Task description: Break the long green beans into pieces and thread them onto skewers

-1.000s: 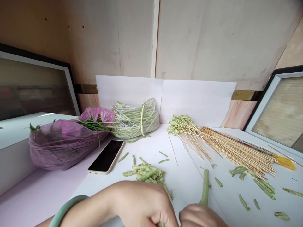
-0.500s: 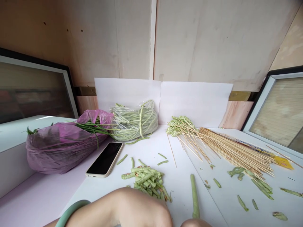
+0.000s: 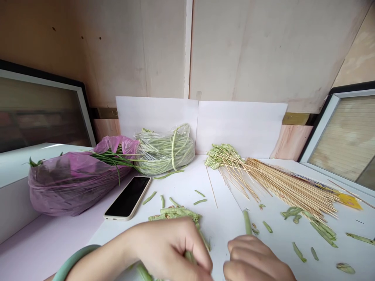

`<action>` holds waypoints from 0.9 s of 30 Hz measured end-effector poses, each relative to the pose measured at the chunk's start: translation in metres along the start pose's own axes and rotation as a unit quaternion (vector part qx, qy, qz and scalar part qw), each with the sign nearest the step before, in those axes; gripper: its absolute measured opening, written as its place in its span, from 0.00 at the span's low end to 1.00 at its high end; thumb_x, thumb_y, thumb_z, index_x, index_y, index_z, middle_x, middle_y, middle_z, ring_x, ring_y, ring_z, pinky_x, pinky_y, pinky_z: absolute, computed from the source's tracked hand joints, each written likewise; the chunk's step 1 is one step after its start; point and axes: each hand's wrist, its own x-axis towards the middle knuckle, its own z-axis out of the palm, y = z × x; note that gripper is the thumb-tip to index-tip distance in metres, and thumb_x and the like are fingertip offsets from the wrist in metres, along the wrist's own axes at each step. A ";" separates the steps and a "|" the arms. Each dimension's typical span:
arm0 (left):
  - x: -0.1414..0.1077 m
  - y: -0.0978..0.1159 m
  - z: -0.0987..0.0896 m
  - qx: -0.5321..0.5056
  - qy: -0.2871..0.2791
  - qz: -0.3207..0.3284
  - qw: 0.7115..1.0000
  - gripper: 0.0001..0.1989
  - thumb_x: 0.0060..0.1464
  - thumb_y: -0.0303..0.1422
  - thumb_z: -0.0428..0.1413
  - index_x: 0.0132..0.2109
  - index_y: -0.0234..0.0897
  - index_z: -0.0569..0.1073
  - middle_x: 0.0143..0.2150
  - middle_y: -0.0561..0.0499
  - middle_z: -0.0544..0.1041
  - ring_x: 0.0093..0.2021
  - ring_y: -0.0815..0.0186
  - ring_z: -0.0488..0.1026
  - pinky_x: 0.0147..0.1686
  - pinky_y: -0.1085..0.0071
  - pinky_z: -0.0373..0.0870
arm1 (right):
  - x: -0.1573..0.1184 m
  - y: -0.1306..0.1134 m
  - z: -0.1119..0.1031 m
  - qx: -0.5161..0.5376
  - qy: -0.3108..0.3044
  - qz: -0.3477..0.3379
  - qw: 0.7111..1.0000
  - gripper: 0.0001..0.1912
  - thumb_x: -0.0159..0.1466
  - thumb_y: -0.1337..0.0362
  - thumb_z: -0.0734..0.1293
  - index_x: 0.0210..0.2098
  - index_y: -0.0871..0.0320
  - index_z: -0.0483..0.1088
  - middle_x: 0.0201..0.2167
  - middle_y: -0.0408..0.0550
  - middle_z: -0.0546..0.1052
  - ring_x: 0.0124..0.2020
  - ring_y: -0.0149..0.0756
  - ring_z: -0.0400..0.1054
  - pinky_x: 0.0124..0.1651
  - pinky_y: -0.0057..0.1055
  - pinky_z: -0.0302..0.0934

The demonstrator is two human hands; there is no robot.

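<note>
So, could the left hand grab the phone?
Probably yes. The phone lies just beyond the left hand and wrist, with nothing on top of it. But that hand seems to be holding a bean piece, so it may need to let go first.

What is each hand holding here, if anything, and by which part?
The right hand grips a green bean below its protruding far end. The left hand pinches a bean piece; by which part cannot be told.
</note>
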 end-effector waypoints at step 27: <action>0.009 0.009 0.009 0.513 0.249 -0.043 0.820 0.13 0.59 0.42 0.47 0.37 0.36 0.67 0.34 0.49 0.69 0.36 0.63 0.64 0.34 0.67 0.64 | 0.003 0.011 0.001 0.057 -0.053 0.137 0.988 0.08 0.65 0.74 0.57 0.39 0.55 0.61 0.29 0.43 0.71 0.29 0.31 0.69 0.32 0.25 0.67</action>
